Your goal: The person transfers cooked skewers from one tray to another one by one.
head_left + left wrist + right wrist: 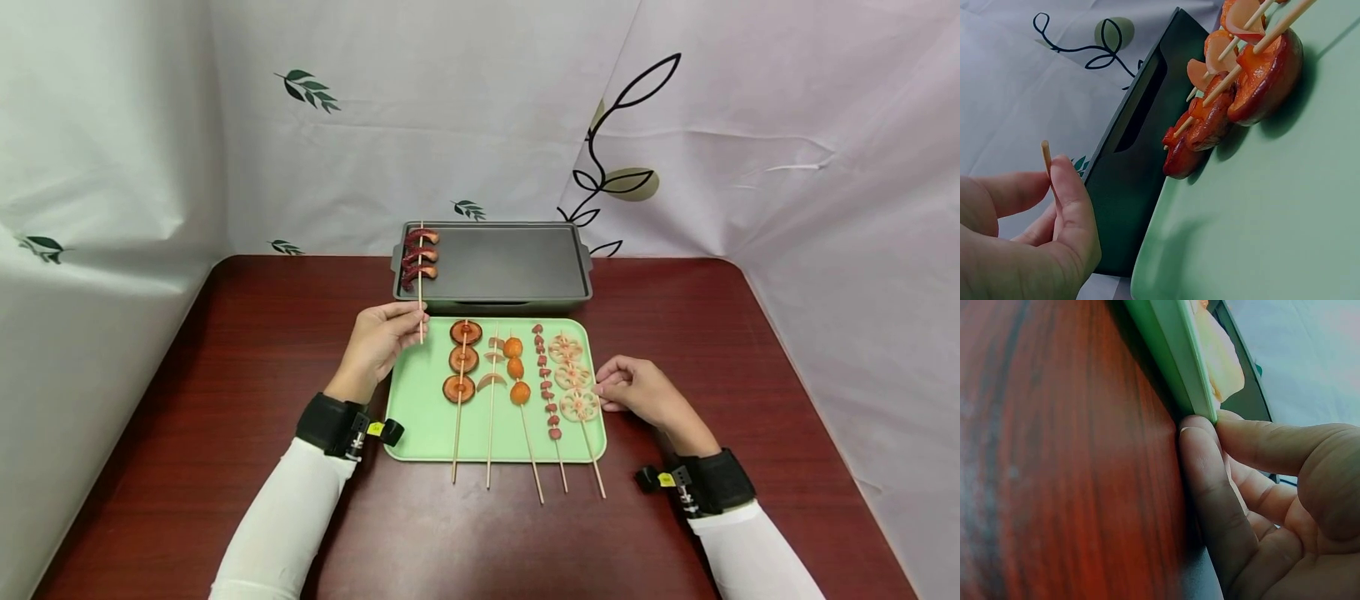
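My left hand [381, 340] pinches the lower stick of a skewer [422, 255] threaded with three dark red, curled pieces that look like octopus tentacles. Those pieces lie over the left end of a dark grey griddle pan [513, 260]. In the left wrist view, the stick's blunt end [1046, 150] pokes up between thumb and fingers. At the light green tray [416, 425], my right hand [637, 392] pinches the right rim, next to a lotus root skewer [573, 377]. The right wrist view shows thumb and forefinger on either side of that rim [1179, 350].
Other skewers lie on the tray, sticks jutting over its front edge: mushroom caps [462, 359], pale pink curved slices [492, 381], orange balls [515, 368] and small red pieces [547, 383]. The pan stands behind the tray on a reddish-brown table [262, 358], before a white patterned cloth [412, 142].
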### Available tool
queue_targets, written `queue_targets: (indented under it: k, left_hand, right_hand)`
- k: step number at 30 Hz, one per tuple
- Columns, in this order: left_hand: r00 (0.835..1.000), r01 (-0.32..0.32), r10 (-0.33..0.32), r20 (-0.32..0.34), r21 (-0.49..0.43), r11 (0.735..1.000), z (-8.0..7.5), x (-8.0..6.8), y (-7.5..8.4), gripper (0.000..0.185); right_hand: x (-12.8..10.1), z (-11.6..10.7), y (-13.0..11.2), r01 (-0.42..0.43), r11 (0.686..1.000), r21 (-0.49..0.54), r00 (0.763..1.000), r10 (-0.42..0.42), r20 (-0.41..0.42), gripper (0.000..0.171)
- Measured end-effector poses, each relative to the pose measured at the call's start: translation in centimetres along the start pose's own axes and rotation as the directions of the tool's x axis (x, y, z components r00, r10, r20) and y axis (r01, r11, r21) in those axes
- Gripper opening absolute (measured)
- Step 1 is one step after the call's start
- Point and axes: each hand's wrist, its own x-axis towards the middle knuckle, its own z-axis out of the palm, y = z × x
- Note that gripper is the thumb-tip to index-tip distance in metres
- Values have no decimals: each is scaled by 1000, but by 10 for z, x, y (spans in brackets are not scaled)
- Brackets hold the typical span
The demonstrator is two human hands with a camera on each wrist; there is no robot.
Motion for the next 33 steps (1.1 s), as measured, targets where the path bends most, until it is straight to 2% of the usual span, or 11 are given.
queue_targets:
  k: [5,16,25,33]
  left_hand:
    - [1000,-2,2,-12,25,1000,-1,2,1,37]
    - [999,-48,48,-1,68,997,3,5,2,35]
    - [998,-66,65,14,160,985,1,-4,6,32]
    - [996,-90,85,30,253,963,0,-11,9,29]
  right_hand:
    - [1,1,-1,-3,1000,-8,1000,3,0,20]
    - [-1,0,-6,-14,999,-37,1000,13,-8,21]
    - [-2,0,-9,-8,1000,-29,1000,9,22,21]
    - [-2,-2,-10,-16,999,-28,999,17,45,20]
